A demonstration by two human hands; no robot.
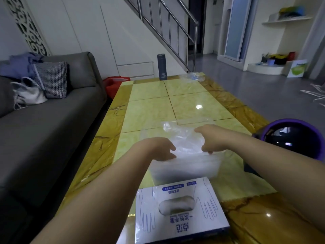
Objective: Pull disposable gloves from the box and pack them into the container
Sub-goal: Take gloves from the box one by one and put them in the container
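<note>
1. Though the light is dim, this is plainly a living room: a grey sofa (52, 111) on the left, a stair rail (168, 32) behind, and a glossy grey floor (246, 88) on the right.
2. The table (149, 106) is hard, flat and shiny, with yellow tiles inside a brown marbled border. Thin film would probably slide or cling on it. A flask (162, 66) and some clear wrapping (192, 77) sit at the far end, well apart from the work. A purple-rimmed round thing (292, 138) is at the right edge; I cannot tell whether it is a bin or a helmet.
3. The box (181, 224) lies flat at the near edge with its oval opening up and film showing inside. It is light card and may lift or slide when a glove is pulled, so it could need steadying.
4. The container (186, 171) is clear and thin-walled, just beyond the box and below the hands. It looks light enough to shift if pushed.
5. The gloves (182, 136) hang as crumpled clear film between the hands, above the container.
   - They look limp, almost weightless, slippery and likely to cling.
   - They have no stiffness and will probably puff back up once packed.
   - The best hold is a pinch on a bunched fold, followed by pressing down the middle.
6. The left hand (161, 148) has its fingers curled and pinches the film's near-left edge. The right hand (209, 140) has its fingers bent down and pinches the right side.
</note>
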